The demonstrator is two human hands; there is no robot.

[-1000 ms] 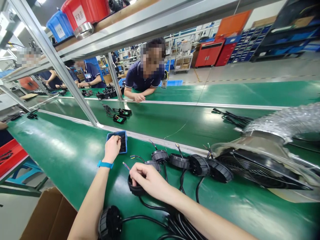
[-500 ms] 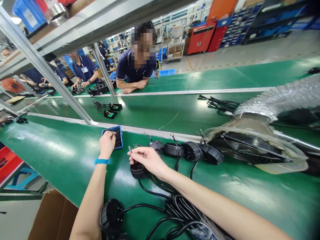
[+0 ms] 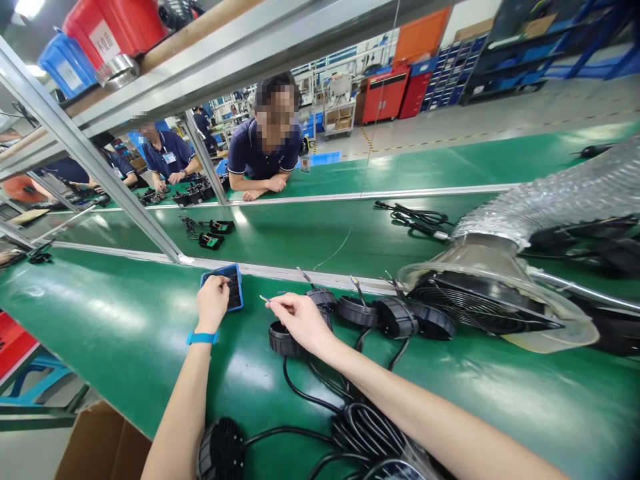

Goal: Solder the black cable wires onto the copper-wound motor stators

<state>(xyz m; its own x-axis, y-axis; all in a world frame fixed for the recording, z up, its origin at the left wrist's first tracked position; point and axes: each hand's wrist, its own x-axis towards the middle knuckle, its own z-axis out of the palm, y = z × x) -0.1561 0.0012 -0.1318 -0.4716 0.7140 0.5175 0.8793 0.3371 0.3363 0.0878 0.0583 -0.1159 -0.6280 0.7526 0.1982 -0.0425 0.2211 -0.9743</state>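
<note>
My left hand (image 3: 213, 304), with a blue band at the wrist, has its fingers curled at a small blue bin (image 3: 239, 287) of small black parts (image 3: 233, 293). What those fingers pinch, if anything, is hidden. Between thumb and fingertips my right hand (image 3: 304, 321) grips thin wires (image 3: 265, 299) with light-coloured ends. Just below it a round black housing (image 3: 284, 340) rests on the green bench, a black cable running from it. Several similar black housings (image 3: 357, 311) stand in a row to the right, wire ends poking upward.
A fume hood (image 3: 480, 293) with a foil duct (image 3: 560, 200) occupies the right side. Coiled black cables (image 3: 367, 427) and another black housing (image 3: 221, 450) lie near me. A metal post (image 3: 107, 167) rises at left. A co-worker (image 3: 265, 147) leans on the far bench.
My view has shifted slightly. My left hand is still at the blue bin, and my right hand still pinches the wires, now raised a little off the housing.
</note>
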